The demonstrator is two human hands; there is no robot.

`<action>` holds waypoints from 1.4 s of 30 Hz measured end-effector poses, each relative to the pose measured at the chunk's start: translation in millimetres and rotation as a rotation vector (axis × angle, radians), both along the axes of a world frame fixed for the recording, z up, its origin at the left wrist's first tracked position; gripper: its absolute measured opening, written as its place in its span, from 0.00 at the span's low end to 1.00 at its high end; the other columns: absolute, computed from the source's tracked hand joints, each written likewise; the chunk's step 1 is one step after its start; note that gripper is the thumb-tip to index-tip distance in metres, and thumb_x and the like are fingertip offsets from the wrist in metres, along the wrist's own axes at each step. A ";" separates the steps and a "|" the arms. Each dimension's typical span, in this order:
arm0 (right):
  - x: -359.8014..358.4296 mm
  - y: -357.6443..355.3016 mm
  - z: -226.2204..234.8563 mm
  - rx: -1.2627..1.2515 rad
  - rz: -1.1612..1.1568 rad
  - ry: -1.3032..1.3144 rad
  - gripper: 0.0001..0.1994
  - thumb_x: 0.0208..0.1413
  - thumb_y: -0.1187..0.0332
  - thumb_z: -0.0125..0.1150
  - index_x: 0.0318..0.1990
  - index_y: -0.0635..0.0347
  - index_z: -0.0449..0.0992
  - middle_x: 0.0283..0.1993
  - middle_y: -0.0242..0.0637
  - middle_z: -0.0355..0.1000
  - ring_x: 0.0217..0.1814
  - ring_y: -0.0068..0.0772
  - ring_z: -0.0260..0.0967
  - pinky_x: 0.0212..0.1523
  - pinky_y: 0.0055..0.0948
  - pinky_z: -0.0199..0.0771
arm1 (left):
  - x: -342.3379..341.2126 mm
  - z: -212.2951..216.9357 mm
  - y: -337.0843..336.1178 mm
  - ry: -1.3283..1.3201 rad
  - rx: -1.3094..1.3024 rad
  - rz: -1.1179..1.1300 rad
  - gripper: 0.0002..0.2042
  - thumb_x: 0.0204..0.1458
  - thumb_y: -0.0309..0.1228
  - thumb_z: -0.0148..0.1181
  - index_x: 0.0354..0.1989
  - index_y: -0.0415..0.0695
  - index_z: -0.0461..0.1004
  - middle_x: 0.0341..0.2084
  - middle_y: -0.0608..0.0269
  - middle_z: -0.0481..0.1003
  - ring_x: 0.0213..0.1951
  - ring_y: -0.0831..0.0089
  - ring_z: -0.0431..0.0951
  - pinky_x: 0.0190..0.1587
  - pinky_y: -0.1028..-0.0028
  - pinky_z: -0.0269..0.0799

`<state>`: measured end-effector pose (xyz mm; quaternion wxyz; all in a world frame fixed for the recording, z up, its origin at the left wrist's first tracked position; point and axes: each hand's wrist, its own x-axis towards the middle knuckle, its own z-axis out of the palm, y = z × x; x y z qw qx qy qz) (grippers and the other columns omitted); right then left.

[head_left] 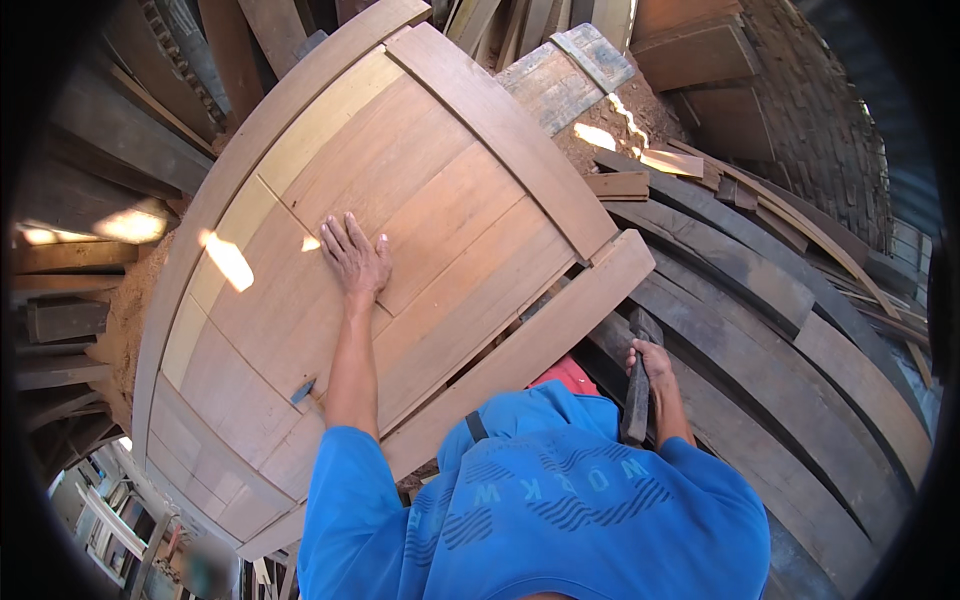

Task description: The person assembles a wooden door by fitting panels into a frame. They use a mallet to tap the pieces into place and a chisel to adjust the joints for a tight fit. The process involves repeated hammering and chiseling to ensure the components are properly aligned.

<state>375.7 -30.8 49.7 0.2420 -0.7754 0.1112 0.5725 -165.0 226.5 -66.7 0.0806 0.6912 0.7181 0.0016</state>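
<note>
A large wooden door panel (440, 225) of fitted boards lies in front of me, with pale and reddish-brown strips inside its frame. My left hand (357, 258) rests flat on its middle, fingers spread. Along the near right side, a loose-looking frame board (530, 335) sits with a dark gap between it and the panel boards. Beside that board's right end, my right hand (655, 364) is closed around a long dark block of wood (638, 390). A small hammer (303, 391) with a blue-grey head lies on the panel next to my left forearm, its handle partly hidden.
Long dark planks (740, 330) are stacked to my right. An old grey board (565, 75) lies beyond the panel's far edge. More timber (120, 140) and heaped sawdust (135, 320) flank the left side. Stacked dark slabs (810, 110) stand at the far right.
</note>
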 end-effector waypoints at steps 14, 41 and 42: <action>-0.9 24.9 -25.2 0.021 0.011 0.083 0.12 0.63 0.62 0.54 0.27 0.51 0.71 0.20 0.28 0.68 0.18 0.28 0.65 0.22 0.31 0.70 | 6.4 7.3 3.9 -0.012 -0.022 0.014 0.43 0.63 0.54 0.49 0.77 0.36 0.45 0.76 0.32 0.40 0.78 0.39 0.35 0.77 0.44 0.29; -6.4 21.6 -44.7 0.132 -0.058 0.198 0.06 0.62 0.63 0.58 0.36 0.53 0.75 0.25 0.25 0.71 0.20 0.23 0.68 0.22 0.30 0.73 | -134.1 30.1 213.2 -0.074 -0.007 0.305 0.37 0.63 0.49 0.52 0.74 0.36 0.52 0.76 0.41 0.49 0.75 0.43 0.49 0.76 0.48 0.42; -8.1 20.8 -43.1 0.130 -0.078 0.169 0.06 0.62 0.64 0.58 0.35 0.54 0.74 0.24 0.27 0.71 0.19 0.24 0.68 0.21 0.31 0.73 | -153.0 22.8 235.4 -0.037 -0.012 0.304 0.37 0.64 0.49 0.51 0.74 0.36 0.51 0.76 0.41 0.48 0.76 0.44 0.47 0.77 0.49 0.40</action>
